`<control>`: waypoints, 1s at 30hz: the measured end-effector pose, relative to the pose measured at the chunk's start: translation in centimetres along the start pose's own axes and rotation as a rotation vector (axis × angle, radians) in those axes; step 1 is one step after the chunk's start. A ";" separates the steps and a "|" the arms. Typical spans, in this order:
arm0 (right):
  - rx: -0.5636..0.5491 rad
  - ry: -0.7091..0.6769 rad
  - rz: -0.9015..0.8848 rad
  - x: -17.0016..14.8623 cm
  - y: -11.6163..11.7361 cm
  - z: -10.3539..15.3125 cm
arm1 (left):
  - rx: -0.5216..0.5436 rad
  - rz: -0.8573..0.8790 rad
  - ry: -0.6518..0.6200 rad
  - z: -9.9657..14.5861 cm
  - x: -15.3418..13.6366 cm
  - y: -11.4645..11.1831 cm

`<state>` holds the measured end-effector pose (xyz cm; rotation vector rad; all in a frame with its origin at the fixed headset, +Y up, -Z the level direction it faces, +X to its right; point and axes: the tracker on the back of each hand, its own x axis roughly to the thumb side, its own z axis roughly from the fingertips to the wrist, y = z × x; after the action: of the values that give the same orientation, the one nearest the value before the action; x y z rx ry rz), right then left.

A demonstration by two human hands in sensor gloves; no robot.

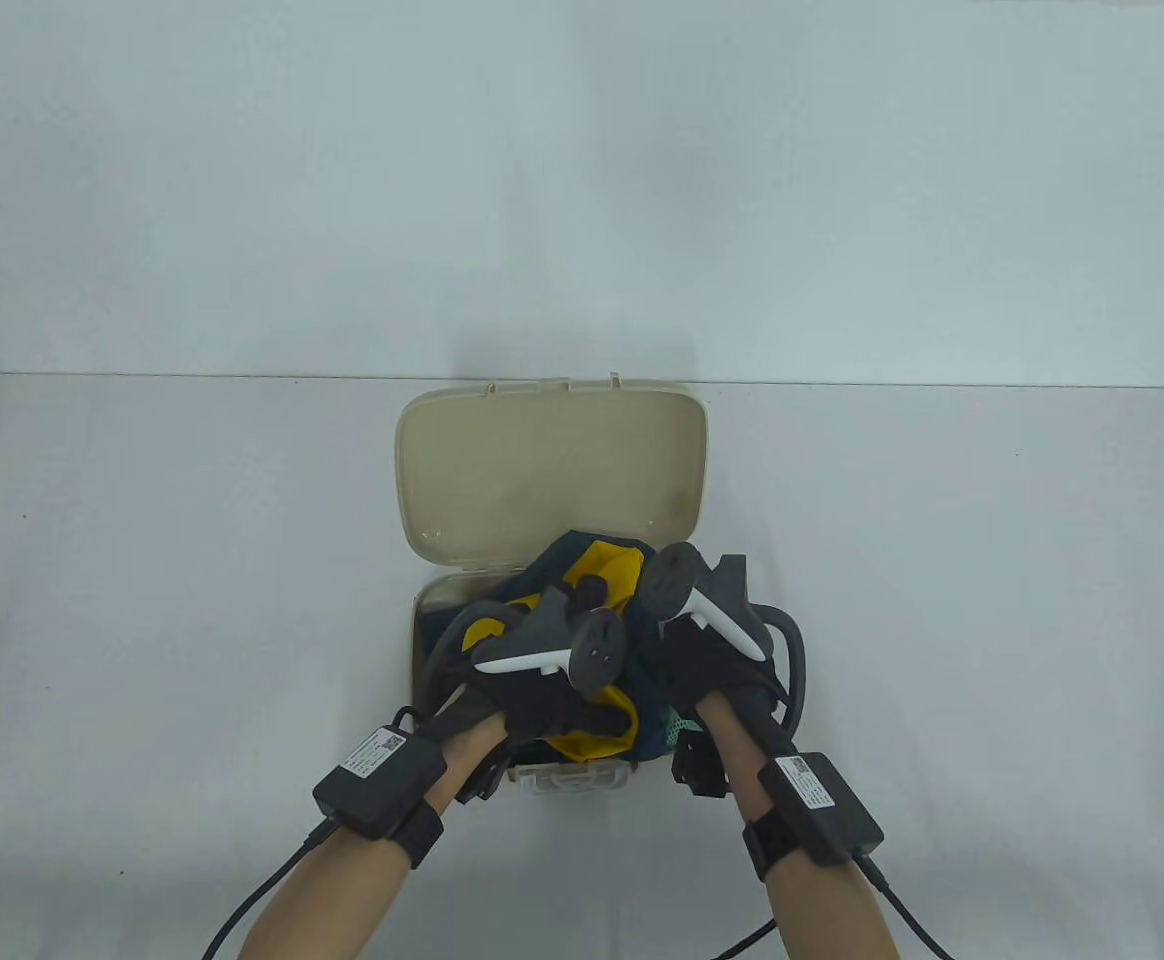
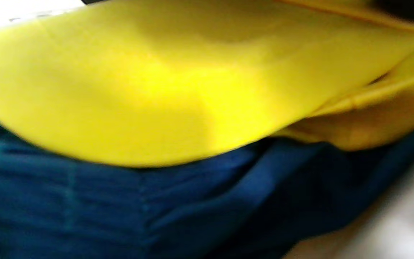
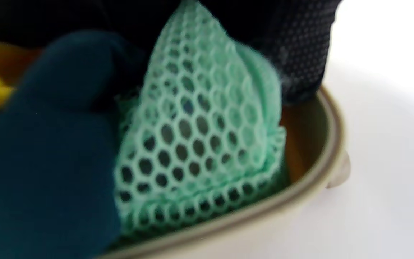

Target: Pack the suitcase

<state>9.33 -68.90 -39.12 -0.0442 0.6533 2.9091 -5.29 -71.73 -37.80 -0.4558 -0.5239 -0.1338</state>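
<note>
Suitcase on white table, pale wall behind; hand grips unclear.

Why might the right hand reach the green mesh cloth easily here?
Probably yes: the right hand already sits over the open suitcase, and the green mesh cloth lies just under its glove, inside the rim, with nothing covering it.

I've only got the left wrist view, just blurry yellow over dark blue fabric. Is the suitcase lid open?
Observer: Yes, the beige lid stands open behind the suitcase.
Operator: Anything else in there?
Observer: A mint green mesh piece lies against the inside of the rim, right side.
Operator: Where's the right hand?
Observer: The right hand is on the clothes, beside the left hand.
</note>
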 end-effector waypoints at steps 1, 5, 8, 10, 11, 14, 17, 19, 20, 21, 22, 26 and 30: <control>0.000 0.001 0.002 0.1 0.1 -0.1 | -0.012 -0.015 0.009 0.0 -0.2 -0.1; -0.004 0.000 0.017 0.7 0.8 -0.4 | -0.076 -0.088 0.054 0.1 -0.8 -0.8; 0.013 -0.006 -0.006 0.9 1.0 -0.6 | -0.082 -0.079 0.069 0.1 -0.9 -1.0; 0.015 -0.004 -0.023 0.8 1.2 -0.7 | -0.095 -0.081 0.067 0.3 -1.1 -1.2; 0.017 -0.003 -0.030 0.8 1.4 -0.8 | -0.099 -0.075 0.065 0.4 -1.3 -1.2; 0.035 -0.005 -0.080 0.7 1.7 -1.0 | -0.108 -0.056 0.067 0.6 -1.6 -1.3; 0.027 0.008 -0.102 0.6 1.8 -1.2 | -0.127 -0.064 0.079 0.7 -1.8 -1.4; 0.010 0.023 -0.110 0.5 1.8 -1.2 | -0.124 -0.061 0.081 0.8 -1.9 -1.4; -0.002 0.038 -0.115 0.3 1.7 -1.3 | -0.125 -0.061 0.082 0.8 -1.9 -1.5; -0.005 0.047 -0.128 0.2 1.7 -1.4 | -0.126 -0.066 0.083 0.9 -1.9 -1.5; -0.007 0.057 -0.149 0.0 1.7 -1.4 | -0.128 -0.074 0.085 0.9 -1.8 -1.5; -0.007 0.093 -0.206 -0.1 1.8 -1.5 | -0.137 -0.083 0.089 1.1 -1.8 -1.4; 0.042 0.104 -0.376 -0.6 1.8 -1.7 | -0.143 -0.050 0.070 1.2 -2.0 -1.7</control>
<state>9.67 -71.28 -39.88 -0.2825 0.6423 2.5438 -7.93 -72.66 -37.22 -0.5759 -0.4592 -0.2360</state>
